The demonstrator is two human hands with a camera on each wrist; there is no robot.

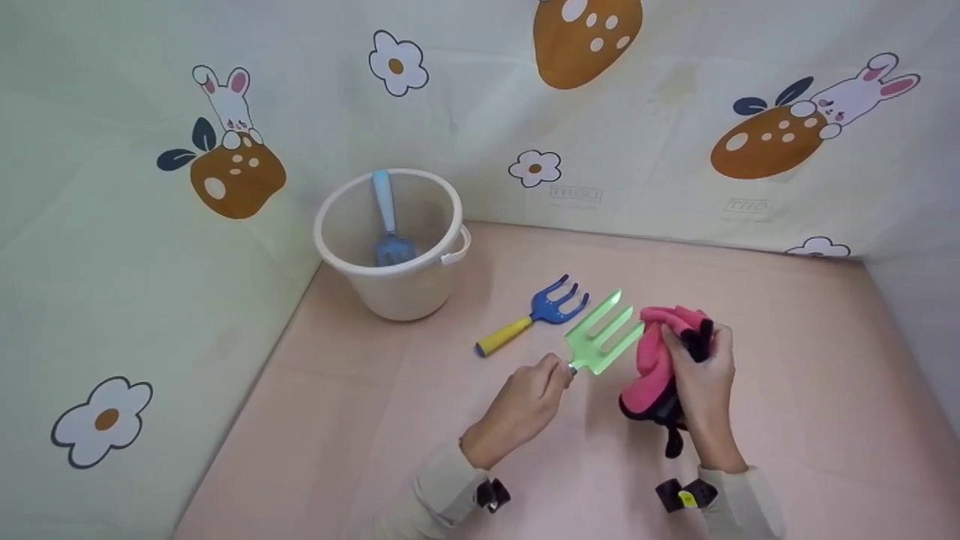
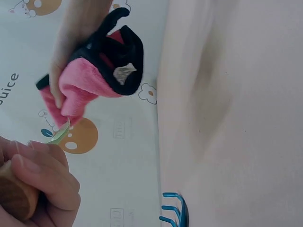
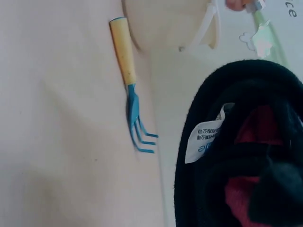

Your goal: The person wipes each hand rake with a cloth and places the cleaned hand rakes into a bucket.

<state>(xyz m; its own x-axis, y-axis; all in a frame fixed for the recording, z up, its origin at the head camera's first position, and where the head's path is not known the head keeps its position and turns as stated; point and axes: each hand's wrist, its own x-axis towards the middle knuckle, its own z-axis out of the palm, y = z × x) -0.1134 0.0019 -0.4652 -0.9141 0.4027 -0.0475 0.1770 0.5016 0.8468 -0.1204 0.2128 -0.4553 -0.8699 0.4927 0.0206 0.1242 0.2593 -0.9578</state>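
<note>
Pink fabric [image 1: 652, 369]; green three-pronged fork [image 1: 587, 349]

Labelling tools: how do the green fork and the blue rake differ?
Pose: the green fork is held in the left hand; the blue rake lies on the table.
Prongs: the green fork's are broad and straight; the blue rake's are thin and curved.
Handle: the green fork's looks brown and wooden; the blue rake's is yellow.
Shared: both have three prongs.
</note>
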